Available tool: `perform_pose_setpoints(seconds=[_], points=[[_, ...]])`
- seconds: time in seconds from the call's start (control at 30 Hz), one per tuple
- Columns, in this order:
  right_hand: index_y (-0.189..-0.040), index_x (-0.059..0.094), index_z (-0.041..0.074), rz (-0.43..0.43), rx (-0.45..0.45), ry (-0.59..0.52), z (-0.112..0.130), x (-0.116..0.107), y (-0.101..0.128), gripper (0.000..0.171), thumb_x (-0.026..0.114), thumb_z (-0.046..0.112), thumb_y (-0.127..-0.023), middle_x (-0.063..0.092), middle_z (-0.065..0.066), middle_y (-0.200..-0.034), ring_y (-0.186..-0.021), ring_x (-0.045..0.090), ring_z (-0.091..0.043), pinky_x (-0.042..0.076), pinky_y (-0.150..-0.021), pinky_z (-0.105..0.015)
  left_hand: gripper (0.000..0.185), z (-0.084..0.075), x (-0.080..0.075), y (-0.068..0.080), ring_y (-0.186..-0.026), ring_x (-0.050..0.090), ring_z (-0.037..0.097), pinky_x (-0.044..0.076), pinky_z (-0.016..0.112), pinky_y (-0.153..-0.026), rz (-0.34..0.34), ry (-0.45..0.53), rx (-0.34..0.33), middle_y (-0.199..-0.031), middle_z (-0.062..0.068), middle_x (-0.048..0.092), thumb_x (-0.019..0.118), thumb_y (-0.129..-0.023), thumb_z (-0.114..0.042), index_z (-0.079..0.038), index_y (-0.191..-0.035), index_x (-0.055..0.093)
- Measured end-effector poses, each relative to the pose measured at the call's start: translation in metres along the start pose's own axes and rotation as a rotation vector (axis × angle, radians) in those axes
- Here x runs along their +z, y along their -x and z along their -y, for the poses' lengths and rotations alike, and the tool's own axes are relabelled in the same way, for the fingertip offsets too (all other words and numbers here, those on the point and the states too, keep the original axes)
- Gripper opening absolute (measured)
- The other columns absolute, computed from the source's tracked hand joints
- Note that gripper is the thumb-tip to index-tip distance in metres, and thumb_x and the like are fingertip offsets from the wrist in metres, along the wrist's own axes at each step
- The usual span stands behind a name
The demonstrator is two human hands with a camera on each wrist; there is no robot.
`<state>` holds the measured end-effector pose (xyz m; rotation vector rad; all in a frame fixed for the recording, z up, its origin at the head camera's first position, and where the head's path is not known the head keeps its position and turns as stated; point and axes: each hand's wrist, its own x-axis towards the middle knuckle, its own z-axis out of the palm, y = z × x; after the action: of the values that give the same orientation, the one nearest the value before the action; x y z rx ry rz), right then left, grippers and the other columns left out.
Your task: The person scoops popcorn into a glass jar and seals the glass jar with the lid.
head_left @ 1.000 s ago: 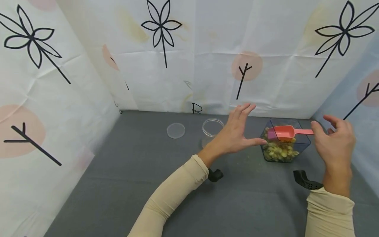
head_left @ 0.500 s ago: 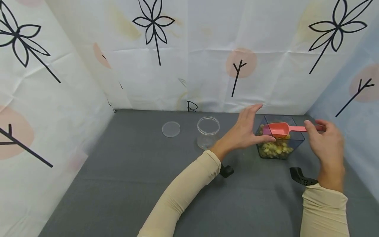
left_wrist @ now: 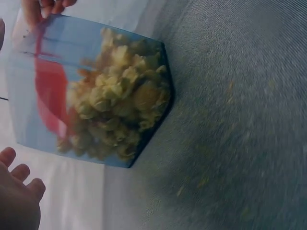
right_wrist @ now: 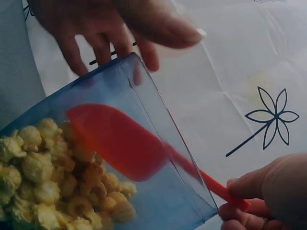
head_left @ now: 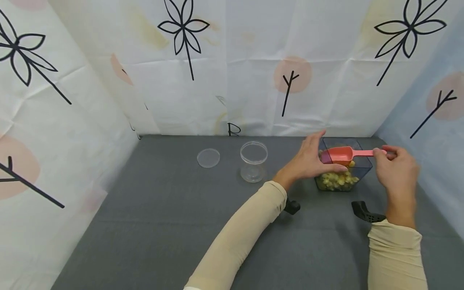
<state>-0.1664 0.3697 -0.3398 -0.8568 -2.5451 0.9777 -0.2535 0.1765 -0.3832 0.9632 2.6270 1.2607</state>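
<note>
Right hand (head_left: 396,171): my fingers pinch the end of the scoop (head_left: 342,153) handle, closed round it.
Left hand (head_left: 313,159): fingers straight and loose, holding nothing, at the tub's left wall.
Scoop: bowl inside the tub, above the popcorn (head_left: 335,180); long axis runs from the bowl out over the tub's right rim to my right fingers.
Tub (head_left: 359,171): between my hands, popcorn filling its lower part.
Jar (head_left: 253,161): left of the tub, open, lid (head_left: 208,158) further left.
Nearer hand: right, already on the handle.

Pink scoop (head_left: 342,153) between the fingers, yellow popcorn (head_left: 337,180) in a blue-tinted tub (head_left: 364,171), grey worktop (head_left: 163,217), cream sleeves (head_left: 243,233).
</note>
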Motion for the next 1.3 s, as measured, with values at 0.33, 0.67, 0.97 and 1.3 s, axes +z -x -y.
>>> perform_pose_setpoints(seconds=[0.33, 0.67, 0.97, 1.3], points=[[-0.146, 0.057, 0.013, -0.104, -0.021, -0.099, 0.007, 0.007, 0.001, 0.054, 0.047, 0.045, -0.104, 0.048, 0.018, -0.096, -0.077, 0.041, 0.005, 0.038, -0.06, -0.011, 0.121, -0.003, 0.017, -0.007, -0.149, 0.033, 0.008, 0.046, 0.031, -0.113, 0.007, 0.066, -0.059, -0.168, -0.012, 0.02, 0.082, -0.078, -0.06, -0.039, -0.163, -0.002], [-0.143, 0.059, 0.011, -0.138, -0.064, -0.235, 0.011, 0.011, 0.003, 0.049, 0.051, 0.04, -0.104, 0.047, 0.031, -0.08, -0.072, 0.049, 0.014, 0.04, -0.061, -0.006, 0.113, -0.001, 0.028, -0.01, -0.126, 0.049, 0.006, 0.052, 0.024, -0.098, -0.027, 0.215, -0.106, -0.161, -0.009, 0.03, 0.085, -0.078, -0.052, -0.038, -0.162, 0.011], [-0.135, 0.064, 0.009, -0.275, -0.155, -0.42, 0.014, 0.011, 0.008, 0.039, 0.056, 0.029, -0.103, 0.055, 0.033, -0.076, -0.065, 0.056, 0.012, 0.043, -0.061, -0.004, 0.111, 0.002, 0.031, -0.014, -0.113, 0.052, 0.002, 0.052, 0.022, -0.092, -0.015, 0.314, -0.119, -0.154, -0.011, 0.034, 0.089, -0.075, -0.045, -0.043, -0.159, 0.017], [-0.124, 0.071, 0.008, -0.496, -0.431, -0.418, 0.02, 0.007, 0.018, 0.028, 0.06, 0.023, -0.103, 0.052, 0.038, -0.091, -0.082, 0.051, 0.015, 0.039, -0.075, -0.009, 0.105, 0.003, 0.03, -0.015, -0.14, 0.044, 0.011, 0.05, 0.034, -0.105, 0.007, 0.288, -0.107, -0.159, -0.012, 0.033, 0.088, -0.077, -0.047, -0.041, -0.157, 0.021]])
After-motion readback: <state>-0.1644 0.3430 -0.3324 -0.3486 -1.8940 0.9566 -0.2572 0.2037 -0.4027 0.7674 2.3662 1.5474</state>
